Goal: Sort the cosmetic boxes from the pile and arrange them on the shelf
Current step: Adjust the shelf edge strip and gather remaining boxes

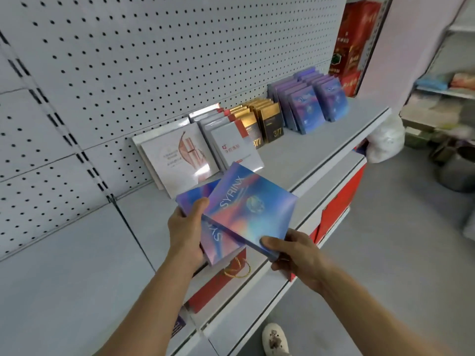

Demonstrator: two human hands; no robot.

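Observation:
My right hand (293,255) pinches the near corner of an iridescent blue-pink box marked SYRINX (249,204), held tilted above the grey shelf (321,150). My left hand (187,227) grips a stack of matching iridescent boxes (218,242) just under it, thumb on top. On the shelf, leaning against the pegboard, stand rows of white boxes with a pink design (177,155), white boxes with red corners (231,142), black-gold boxes (270,124) and more iridescent boxes (311,101).
A white pegboard wall (128,60) backs the shelf. Red cartons (357,42) stand at the shelf's far right end. Red boxes (334,209) sit on the lower shelf. A white bag (385,140) and a dark pot (457,170) are on the floor to the right.

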